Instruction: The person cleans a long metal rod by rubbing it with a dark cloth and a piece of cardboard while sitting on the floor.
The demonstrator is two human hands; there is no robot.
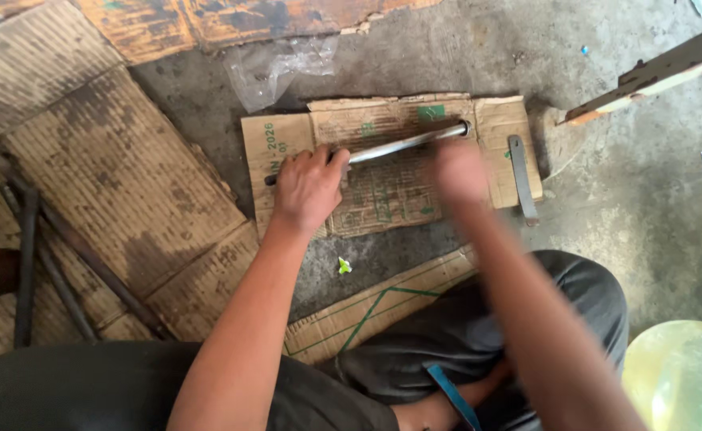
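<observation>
The metal rod (pixel 399 146) lies on a flattened cardboard sheet (pixel 287 140) on the concrete floor (pixel 646 215), its long axis running from lower left to upper right, hollow end pointing upper right. The left hand (pixel 307 187) has its fingers curled around the lower-left end. The right hand (pixel 459 172) is motion-blurred above the middle; I cannot tell its fingers' state. A fast, badly aimed right hand could strike the left hand's knuckles or set the rod rolling.

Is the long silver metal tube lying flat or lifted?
Lying flat: the silver metal tube rests on the flattened brown cardboard, left hand pressing its end.
</observation>
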